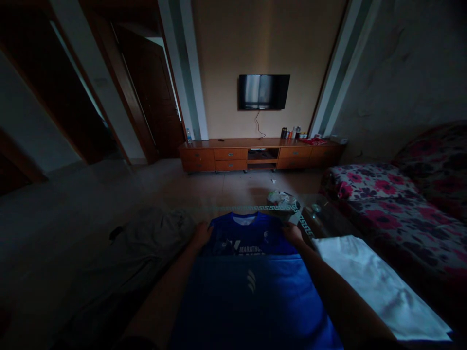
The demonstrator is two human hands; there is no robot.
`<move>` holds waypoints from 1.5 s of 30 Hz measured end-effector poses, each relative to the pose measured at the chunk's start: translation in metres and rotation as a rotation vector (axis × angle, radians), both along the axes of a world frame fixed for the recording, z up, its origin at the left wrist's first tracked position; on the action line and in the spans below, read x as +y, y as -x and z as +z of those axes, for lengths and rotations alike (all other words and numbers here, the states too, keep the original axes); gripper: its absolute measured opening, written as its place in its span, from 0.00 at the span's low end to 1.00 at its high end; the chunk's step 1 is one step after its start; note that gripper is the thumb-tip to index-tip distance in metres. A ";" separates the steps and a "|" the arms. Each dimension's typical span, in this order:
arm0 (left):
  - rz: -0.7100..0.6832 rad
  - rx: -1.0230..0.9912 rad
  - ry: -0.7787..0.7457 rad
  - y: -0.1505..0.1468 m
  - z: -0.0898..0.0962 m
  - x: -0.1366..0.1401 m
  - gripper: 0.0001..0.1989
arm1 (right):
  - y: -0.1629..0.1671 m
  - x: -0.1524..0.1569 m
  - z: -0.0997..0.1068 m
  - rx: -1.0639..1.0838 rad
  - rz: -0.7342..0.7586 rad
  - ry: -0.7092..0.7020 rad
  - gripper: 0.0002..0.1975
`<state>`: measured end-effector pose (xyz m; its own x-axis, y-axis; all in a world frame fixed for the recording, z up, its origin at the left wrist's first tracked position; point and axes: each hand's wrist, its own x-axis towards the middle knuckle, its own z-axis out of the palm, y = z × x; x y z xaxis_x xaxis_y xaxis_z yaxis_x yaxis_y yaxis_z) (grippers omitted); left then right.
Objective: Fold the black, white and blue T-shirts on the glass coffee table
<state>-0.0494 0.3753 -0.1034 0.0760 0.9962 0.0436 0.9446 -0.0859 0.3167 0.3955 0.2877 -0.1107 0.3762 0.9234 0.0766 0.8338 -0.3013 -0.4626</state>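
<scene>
A blue T-shirt with white print lies spread before me on a glass-topped table, its neckline pointing away. Its lower part is folded up, so an edge runs across the chest lettering. My left hand grips the shirt at the left shoulder, fingers closed on the cloth. At the opposite shoulder my right hand is closed on the fabric too. Right of my right forearm lies a folded white cloth. A heap of dark grey cloth is left of my left arm.
Behind the shirt, a crumpled plastic bag is near the table's patterned edge. A flowered sofa stands on the right. Farther off are a low wooden cabinet and a wall-mounted television. A door is at the left.
</scene>
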 end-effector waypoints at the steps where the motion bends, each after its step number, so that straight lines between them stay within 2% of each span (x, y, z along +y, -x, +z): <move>1: -0.006 -0.002 0.009 -0.002 -0.002 0.008 0.20 | 0.002 0.007 -0.001 -0.010 0.005 0.013 0.21; 4: -0.042 -0.004 0.029 -0.006 -0.007 0.026 0.18 | 0.006 0.024 -0.003 -0.059 0.032 0.041 0.24; 7: -0.096 -0.014 0.028 -0.012 -0.009 0.038 0.22 | 0.013 0.036 -0.006 -0.100 0.079 0.052 0.28; 10: -0.147 -0.041 0.017 -0.019 -0.011 0.044 0.28 | 0.021 0.043 -0.010 -0.122 0.106 0.072 0.33; 13: -0.165 -0.078 0.005 -0.028 -0.011 0.044 0.30 | 0.027 0.047 -0.011 -0.117 0.089 0.067 0.35; 18: -0.160 -0.157 -0.024 -0.034 0.003 0.033 0.20 | 0.023 0.044 0.007 -0.044 0.138 -0.048 0.25; 22: -0.186 -0.266 -0.085 -0.026 0.033 0.013 0.16 | 0.018 0.023 0.041 0.043 0.221 -0.146 0.15; 25: -0.251 -0.355 -0.100 -0.014 0.066 -0.011 0.15 | 0.018 -0.009 0.073 0.092 0.266 -0.210 0.15; 28: -0.330 -0.425 -0.086 0.003 0.099 -0.048 0.12 | 0.019 -0.053 0.100 0.173 0.310 -0.302 0.16; 30: -0.383 -0.474 -0.077 0.017 0.116 -0.080 0.10 | 0.018 -0.089 0.110 0.244 0.347 -0.352 0.16; 32: -0.435 -0.516 -0.071 0.032 0.124 -0.115 0.09 | 0.018 -0.128 0.111 0.287 0.384 -0.349 0.15; 35: -0.501 -0.527 -0.069 0.054 0.112 -0.168 0.08 | 0.017 -0.187 0.093 0.251 0.432 -0.308 0.13; 37: -0.538 -0.473 -0.062 0.065 0.093 -0.201 0.09 | 0.017 -0.223 0.074 0.164 0.475 -0.261 0.11; 39: -0.585 -0.329 0.001 0.073 0.073 -0.230 0.12 | 0.022 -0.254 0.055 0.046 0.503 -0.148 0.12; 42: -0.564 -0.073 0.029 0.070 0.053 -0.265 0.16 | 0.039 -0.285 0.039 -0.139 0.432 0.023 0.19; 45: -0.545 0.060 0.009 0.048 0.051 -0.287 0.20 | 0.068 -0.295 0.036 -0.173 0.431 0.087 0.28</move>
